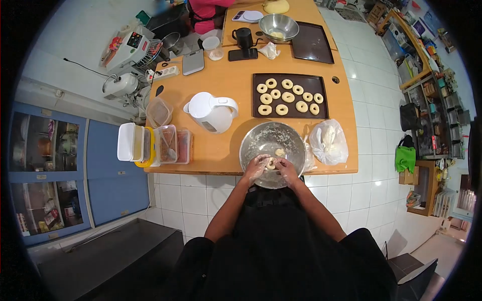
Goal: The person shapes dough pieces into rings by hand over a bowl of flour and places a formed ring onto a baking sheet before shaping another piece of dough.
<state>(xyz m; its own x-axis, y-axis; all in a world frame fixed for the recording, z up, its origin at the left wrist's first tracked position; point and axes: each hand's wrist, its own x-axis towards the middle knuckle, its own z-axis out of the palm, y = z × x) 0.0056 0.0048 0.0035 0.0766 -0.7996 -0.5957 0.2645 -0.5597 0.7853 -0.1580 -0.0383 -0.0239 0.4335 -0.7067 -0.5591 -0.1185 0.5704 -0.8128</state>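
Observation:
Over a steel mixing bowl [249, 138] at the table's near edge, my two floury hands hold one small dough ring [271, 163] between them. My left hand [256, 166] grips its left side, and my right hand [286, 169] closes on its right side. Another small piece of dough [279, 152] rests inside the bowl just beyond my fingers. Flour and dough bits cling to the bowl's inner wall. Behind the bowl, a dark baking tray [321, 111] carries several shaped dough rings in rough rows.
A white electric kettle [210, 113] stands left of the bowl, a plastic bag [329, 142] right of it. Plastic containers [166, 144] crowd the left corner. Farther back are a second tray [312, 42], another steel bowl [279, 27], a black pot [243, 37] and a person in pink [206, 10].

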